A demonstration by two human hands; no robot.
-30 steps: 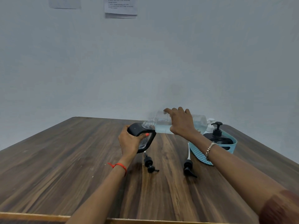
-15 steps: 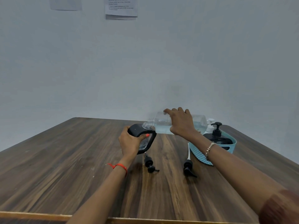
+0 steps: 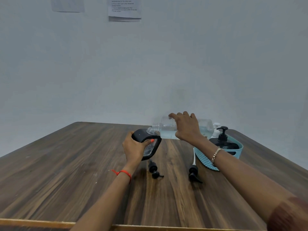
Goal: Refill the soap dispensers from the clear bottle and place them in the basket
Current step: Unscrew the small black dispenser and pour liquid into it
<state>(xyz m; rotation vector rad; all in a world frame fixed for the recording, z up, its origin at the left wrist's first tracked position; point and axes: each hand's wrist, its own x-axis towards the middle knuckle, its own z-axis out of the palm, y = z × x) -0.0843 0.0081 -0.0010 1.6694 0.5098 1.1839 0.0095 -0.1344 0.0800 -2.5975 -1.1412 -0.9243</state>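
Note:
My left hand (image 3: 134, 148) grips a black soap dispenser (image 3: 148, 144) with no pump on it, tilted over the table. My right hand (image 3: 186, 129) holds the clear bottle (image 3: 166, 129) on its side, its open neck at the dispenser's mouth; pale liquid lies in the bottle. Two black pump heads (image 3: 154, 170) (image 3: 193, 172) lie on the wood in front. The teal basket (image 3: 206, 160) at the right holds a black dispenser (image 3: 223, 139) with its pump fitted and a white one (image 3: 216, 129) behind it.
The wooden table (image 3: 66, 172) runs left and toward me, with its near edge at the bottom of the view. A plain wall with two paper sheets (image 3: 124, 9) stands behind the table.
Almost nothing differs; both hands keep the bottle's neck at the dispenser's mouth, and the view has shifted only slightly.

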